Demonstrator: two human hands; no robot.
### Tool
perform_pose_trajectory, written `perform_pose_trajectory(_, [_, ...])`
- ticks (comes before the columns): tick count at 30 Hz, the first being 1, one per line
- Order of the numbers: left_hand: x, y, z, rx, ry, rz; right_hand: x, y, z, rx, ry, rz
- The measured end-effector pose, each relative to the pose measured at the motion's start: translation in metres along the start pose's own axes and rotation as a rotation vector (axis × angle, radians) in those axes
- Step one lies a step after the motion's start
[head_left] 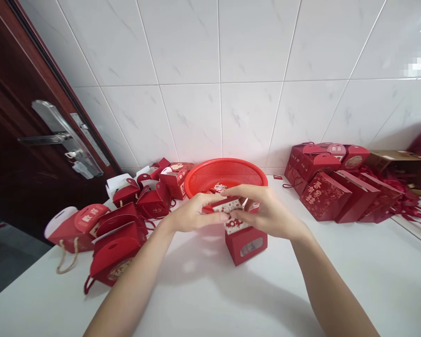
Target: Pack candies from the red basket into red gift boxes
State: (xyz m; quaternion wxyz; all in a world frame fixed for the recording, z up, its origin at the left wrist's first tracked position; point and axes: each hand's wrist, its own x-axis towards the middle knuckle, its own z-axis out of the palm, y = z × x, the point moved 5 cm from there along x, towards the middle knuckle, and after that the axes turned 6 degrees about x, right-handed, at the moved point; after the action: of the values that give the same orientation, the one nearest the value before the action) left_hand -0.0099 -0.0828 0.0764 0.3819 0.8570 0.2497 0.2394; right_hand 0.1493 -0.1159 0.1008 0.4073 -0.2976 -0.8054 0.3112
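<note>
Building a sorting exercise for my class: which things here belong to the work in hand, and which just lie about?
In use:
- left hand, right hand
- patterned piece they hold
- windowed box below
- probably the basket behind

Lying about:
- left-side boxes
- right-side boxes

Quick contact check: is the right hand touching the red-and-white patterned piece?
Touching. The head view shows it: the right hand's thumb lies across the near face of the patterned piece.
</note>
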Motion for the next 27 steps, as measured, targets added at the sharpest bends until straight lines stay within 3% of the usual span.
perform_pose_trajectory(4, [0.003,-0.003,0.004,-0.001,0.031,-0.035,0.000,0.006,-0.020,0.210,0.271,0.036])
perform_pose_trajectory(7, [0.006,-0.007,0.006,-0.021,0.141,-0.049,0.001,0.014,-0.024,0.421,0.325,0.106])
perform_pose_trajectory(10, [0.007,-0.011,0.007,-0.061,0.229,-0.067,0.003,0.019,-0.020,0.534,0.251,0.194])
perform_pose_trajectory(17, [0.006,0.003,0.007,-0.102,0.146,0.027,-0.002,0.027,-0.028,0.614,0.067,0.224])
perform_pose_trajectory(22, [0.005,0.010,0.005,0.000,0.182,0.027,-0.007,0.028,-0.033,0.586,-0.055,0.295])
perform_pose_trajectory(27, [0.005,0.004,0.008,-0.014,0.217,0.009,-0.009,0.021,-0.031,0.563,-0.081,0.314])
